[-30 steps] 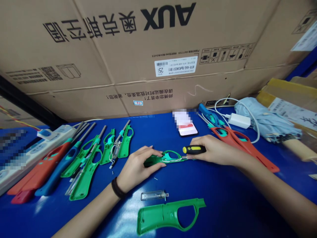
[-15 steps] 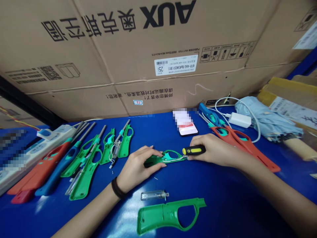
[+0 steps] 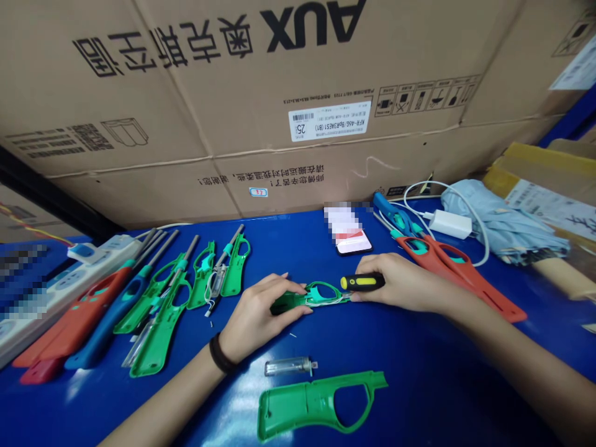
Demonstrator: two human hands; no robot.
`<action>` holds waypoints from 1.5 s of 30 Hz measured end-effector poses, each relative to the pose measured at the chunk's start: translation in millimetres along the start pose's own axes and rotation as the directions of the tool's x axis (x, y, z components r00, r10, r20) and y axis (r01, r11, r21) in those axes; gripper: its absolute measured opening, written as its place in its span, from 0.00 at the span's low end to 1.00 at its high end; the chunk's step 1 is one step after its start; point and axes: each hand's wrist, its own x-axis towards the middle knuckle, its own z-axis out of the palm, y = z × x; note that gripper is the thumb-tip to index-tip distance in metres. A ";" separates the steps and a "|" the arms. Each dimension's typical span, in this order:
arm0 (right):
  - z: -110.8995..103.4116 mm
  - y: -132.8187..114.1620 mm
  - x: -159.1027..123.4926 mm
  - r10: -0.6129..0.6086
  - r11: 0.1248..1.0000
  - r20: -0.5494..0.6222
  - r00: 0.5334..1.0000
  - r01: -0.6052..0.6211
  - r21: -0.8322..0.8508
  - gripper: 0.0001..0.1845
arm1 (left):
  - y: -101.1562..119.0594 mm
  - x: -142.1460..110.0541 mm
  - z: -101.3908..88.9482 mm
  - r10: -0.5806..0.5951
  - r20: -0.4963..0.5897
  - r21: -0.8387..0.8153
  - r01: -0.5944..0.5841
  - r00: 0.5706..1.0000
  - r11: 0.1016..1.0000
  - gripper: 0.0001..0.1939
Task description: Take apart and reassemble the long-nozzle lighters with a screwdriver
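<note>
Screwdriver (image 3: 363,282) sits in the curled right hand (image 3: 401,280) at one end of the wired shell (image 3: 293,302), which the left hand (image 3: 258,311) grips between thumb and fingers.

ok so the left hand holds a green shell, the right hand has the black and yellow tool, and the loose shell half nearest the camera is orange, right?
Not quite: the head view shows the loose shell half nearest the camera is green, not orange. The left hand does hold a green shell and the right hand the black and yellow tool.
</note>
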 end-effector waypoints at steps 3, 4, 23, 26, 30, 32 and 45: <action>0.9 0.9 1.4 0.018 1.000 -0.017 1.000 -0.018 0.016 0.16 | 1.1 0.5 0.2 -0.003 0.000 -0.001 0.003 1.000 1.000 0.11; 1.0 1.0 2.0 0.033 0.999 -0.014 0.999 -0.033 0.020 0.16 | 1.3 0.5 0.2 -0.006 0.002 0.001 0.006 1.000 1.000 0.11; 2.4 2.1 2.9 -0.162 0.987 -0.061 0.985 0.162 0.003 0.13 | 6.4 -1.5 -1.2 -0.077 0.054 0.074 0.073 0.996 0.995 0.14; 1.9 1.9 2.9 -0.169 0.986 -0.060 0.984 0.170 0.001 0.13 | 10.9 3.0 -0.2 -0.083 0.058 0.088 0.077 0.995 0.993 0.15; 0.7 -0.6 2.1 -0.167 0.986 -0.055 0.984 0.167 -0.003 0.12 | 18.7 14.2 2.3 -0.123 0.083 0.127 0.112 0.989 0.986 0.17; 0.5 -1.4 1.8 -0.161 0.987 -0.052 0.986 0.161 -0.005 0.11 | 21.2 19.4 2.7 -0.115 0.108 0.154 0.098 0.987 0.983 0.15; 2.8 -1.2 2.0 -0.125 0.992 -0.056 0.991 0.123 -0.027 0.10 | 14.0 15.1 4.3 0.178 0.180 0.377 -0.235 0.967 0.896 0.11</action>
